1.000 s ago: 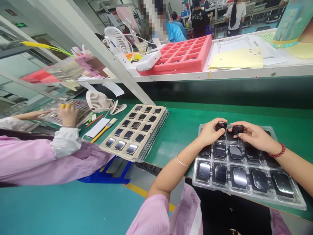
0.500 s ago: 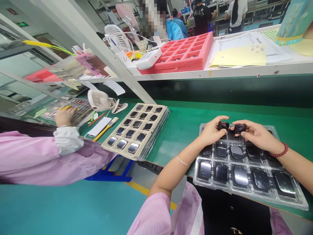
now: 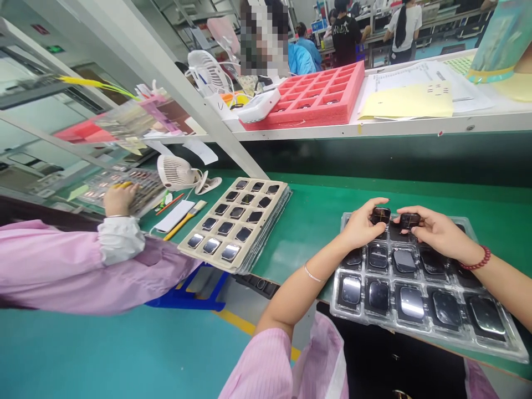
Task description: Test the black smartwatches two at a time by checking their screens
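My left hand pinches a small black rounded-square watch piece between thumb and fingers. A second dark watch piece is pinched in my right hand, close beside the first but apart from it. Both are held up over the far row of a clear plastic tray. In the tray's pockets lie several black glossy watch pieces, such as one in the front row. My hands and wrists cover part of the far and right pockets.
A stack of beige trays with dark watch pieces stands left on the green bench. Near it are a brush and a small fan. A co-worker's hand is over another tray. Red foam sits on the shelf.
Both held watch pieces have tilted slightly, so their faces show more, with thin light lines on them. My hands stay over the same part of the tray. The whole view has shifted a little.
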Available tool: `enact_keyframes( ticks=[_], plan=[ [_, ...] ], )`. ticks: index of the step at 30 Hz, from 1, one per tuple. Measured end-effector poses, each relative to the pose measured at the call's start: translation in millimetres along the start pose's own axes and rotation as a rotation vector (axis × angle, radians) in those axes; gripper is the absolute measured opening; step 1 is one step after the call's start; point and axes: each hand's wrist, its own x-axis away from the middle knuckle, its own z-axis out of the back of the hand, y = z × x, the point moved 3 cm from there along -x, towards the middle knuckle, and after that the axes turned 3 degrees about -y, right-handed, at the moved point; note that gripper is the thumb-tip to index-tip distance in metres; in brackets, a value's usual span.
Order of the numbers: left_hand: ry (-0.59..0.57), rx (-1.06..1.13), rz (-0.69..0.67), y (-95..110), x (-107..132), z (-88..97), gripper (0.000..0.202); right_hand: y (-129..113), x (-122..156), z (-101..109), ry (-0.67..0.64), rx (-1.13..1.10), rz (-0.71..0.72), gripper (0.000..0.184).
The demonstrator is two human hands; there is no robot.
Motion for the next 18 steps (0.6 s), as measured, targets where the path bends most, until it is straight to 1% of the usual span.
enact_keyframes(
  ticks=[7, 12, 16, 18],
  plan=[
    [-0.004, 0.056, -0.026, -1.3, -0.6, -1.0, 0.053, 1.1, -0.1, 1.0, -0.016, 0.035, -0.018, 0.036],
    [-0.009, 0.013, -0.003, -1.7, -0.6, -1.1, 0.057, -0.6, -0.4, 0.3, 0.003, -0.002, 0.022, 0.039],
    [-0.02, 0.089, -0.003, -5.6, -2.4, -2.6, 0.039, -1.4, -1.1, 0.2, -0.028, 0.017, 0.005, 0.035],
    [-0.019, 0.101, -0.01, -7.5, -3.1, -2.7, 0.038, -1.0, -1.3, 1.3, -0.025, 0.012, -0.007, 0.037]
  ],
)
